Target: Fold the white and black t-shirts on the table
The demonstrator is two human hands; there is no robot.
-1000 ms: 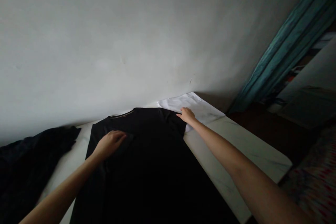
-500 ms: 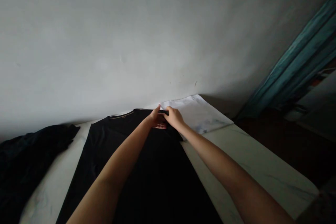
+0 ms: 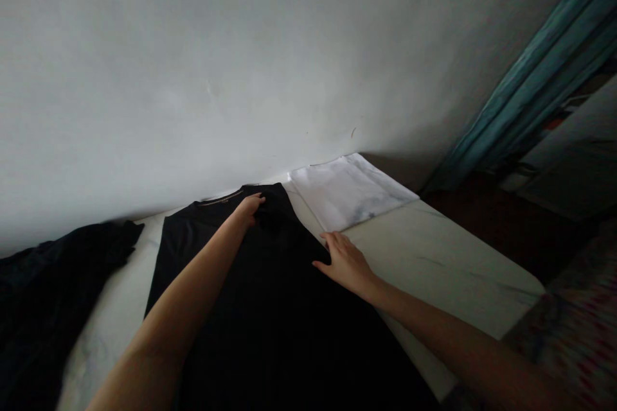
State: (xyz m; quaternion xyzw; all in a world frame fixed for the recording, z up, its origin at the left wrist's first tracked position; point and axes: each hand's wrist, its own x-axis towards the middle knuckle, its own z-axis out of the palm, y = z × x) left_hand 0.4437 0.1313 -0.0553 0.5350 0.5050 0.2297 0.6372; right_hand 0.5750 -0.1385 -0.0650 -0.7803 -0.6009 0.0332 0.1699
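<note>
A black T-shirt (image 3: 270, 308) lies flat on a pale table (image 3: 434, 257), collar toward the wall. My left hand (image 3: 250, 207) reaches across to the shirt's far right shoulder near the collar, fingers curled on the folded-in sleeve fabric. My right hand (image 3: 344, 263) rests on the shirt's right edge lower down, fingers stretched flat and pressing the fold. The right sleeve is tucked in, leaving that side straight.
A folded white cloth (image 3: 349, 189) lies at the table's far right corner by the wall. A dark crumpled garment (image 3: 53, 289) sits at the left. A teal curtain (image 3: 525, 90) hangs at right; patterned fabric (image 3: 573, 340) shows at lower right.
The right sleeve has been folded inward. My right hand slid back along the shirt's right edge toward me; my left hand stayed near the collar.
</note>
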